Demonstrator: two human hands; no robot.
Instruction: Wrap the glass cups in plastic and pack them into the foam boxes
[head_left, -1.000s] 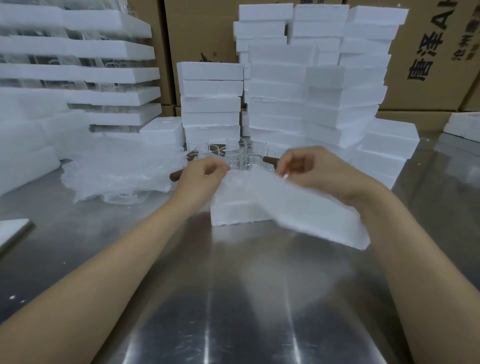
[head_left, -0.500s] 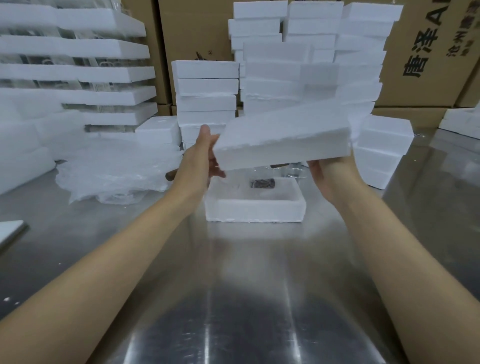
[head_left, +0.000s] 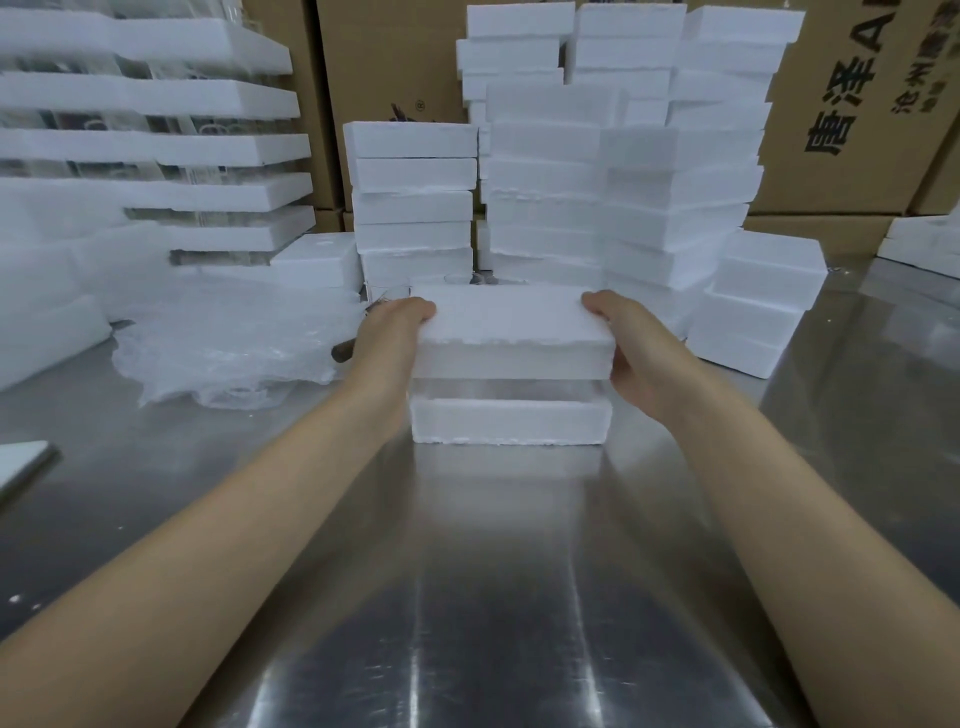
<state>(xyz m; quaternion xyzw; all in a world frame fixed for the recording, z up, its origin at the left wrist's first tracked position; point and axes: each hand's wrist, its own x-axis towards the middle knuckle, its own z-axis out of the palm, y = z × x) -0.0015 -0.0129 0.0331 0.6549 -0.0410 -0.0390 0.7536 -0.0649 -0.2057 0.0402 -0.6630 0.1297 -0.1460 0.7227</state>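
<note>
left hand (head_left: 390, 338) and right hand (head_left: 631, 358) each grip one end of a foam lid (head_left: 511, 330), fingers curled over its top edge. the lid sits level just above the foam box (head_left: 511, 422), directly between the wrists; something clear shows in the gap. crumpled plastic (head_left: 228, 348) lies left of the left hand, and foam stacks (head_left: 613, 208) stand beyond both.

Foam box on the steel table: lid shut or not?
Not shut: left hand and right hand hold the foam lid above the base, gap visible between.
</note>
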